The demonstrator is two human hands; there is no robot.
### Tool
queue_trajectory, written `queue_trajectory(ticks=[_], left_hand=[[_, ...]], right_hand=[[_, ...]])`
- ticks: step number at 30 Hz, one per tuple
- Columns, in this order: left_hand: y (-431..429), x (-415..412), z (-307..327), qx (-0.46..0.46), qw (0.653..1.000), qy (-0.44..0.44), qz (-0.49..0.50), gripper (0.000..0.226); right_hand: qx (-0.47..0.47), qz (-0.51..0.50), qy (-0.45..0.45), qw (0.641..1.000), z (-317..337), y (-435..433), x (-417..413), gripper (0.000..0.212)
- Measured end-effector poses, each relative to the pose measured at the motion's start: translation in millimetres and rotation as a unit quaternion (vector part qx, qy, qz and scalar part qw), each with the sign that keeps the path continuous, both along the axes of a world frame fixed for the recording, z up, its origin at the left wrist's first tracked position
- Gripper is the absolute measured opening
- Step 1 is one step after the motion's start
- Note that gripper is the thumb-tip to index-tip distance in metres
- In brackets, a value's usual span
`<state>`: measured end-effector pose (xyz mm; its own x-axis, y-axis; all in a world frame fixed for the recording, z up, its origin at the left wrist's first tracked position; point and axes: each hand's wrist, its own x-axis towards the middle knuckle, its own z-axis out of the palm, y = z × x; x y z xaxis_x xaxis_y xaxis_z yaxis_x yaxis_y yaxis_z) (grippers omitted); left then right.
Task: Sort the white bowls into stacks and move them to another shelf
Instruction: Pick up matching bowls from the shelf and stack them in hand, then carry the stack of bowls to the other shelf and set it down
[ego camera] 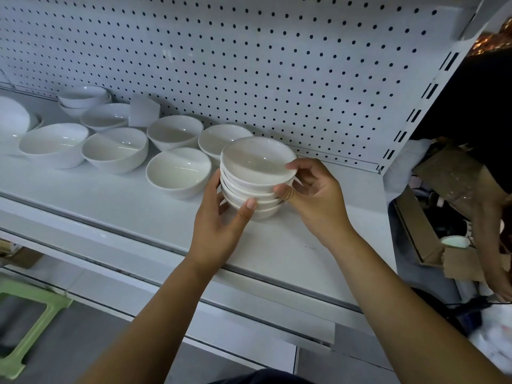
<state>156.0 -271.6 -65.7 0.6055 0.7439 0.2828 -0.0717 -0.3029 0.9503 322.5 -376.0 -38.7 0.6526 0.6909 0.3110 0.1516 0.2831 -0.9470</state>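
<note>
Several shallow dishes nested as one stack of small white bowls (257, 176), at the right end of the white shelf (133, 200), near the front edge. Whether the bottom one rests on the shelf or sits just above it cannot be told.

Left hand (219, 228): cupped round the left side of the stack, thumb pressed against the lower rims at the front, fingers curled behind.

Right hand (313, 198): gripping the right side, thumb against the middle rims, forefinger hooked over the rim of the top bowl, remaining fingers curled behind.

Loose bowls, deeper and wider, all upright on the same shelf to the left of the stack:
- one (178, 171) just beside the stack, toward the front;
- one (221, 138) behind the stack, partly hidden by it;
- one (174, 135) near the back wall;
- one (115, 149) and one (54, 144) further left;
- one (106, 116) behind those;
- a short pile (83, 98) at the back left.

White card (143, 110): standing tilted among the rear bowls.

Plate (12, 117): far left, cut off by the frame edge.

Pegboard (249, 65): white, dotted with dark holes, forming the back wall.

Lower shelf (194, 314): white, below the front edge.

Green stool (25, 322): on the floor, lower left.

Cardboard box (448, 173): right of the shelving, with another person's arm (496, 245) near it.
</note>
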Motion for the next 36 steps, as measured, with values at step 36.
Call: queue_trajectory(ticks=[36], left_hand=[[7.6,8.4,47.9,-0.096,0.948,0.063,-0.297,0.07]], right_hand=[[-0.14,-0.235,0.04,0.961,-12.5,-87.2,-81.3,0.09]])
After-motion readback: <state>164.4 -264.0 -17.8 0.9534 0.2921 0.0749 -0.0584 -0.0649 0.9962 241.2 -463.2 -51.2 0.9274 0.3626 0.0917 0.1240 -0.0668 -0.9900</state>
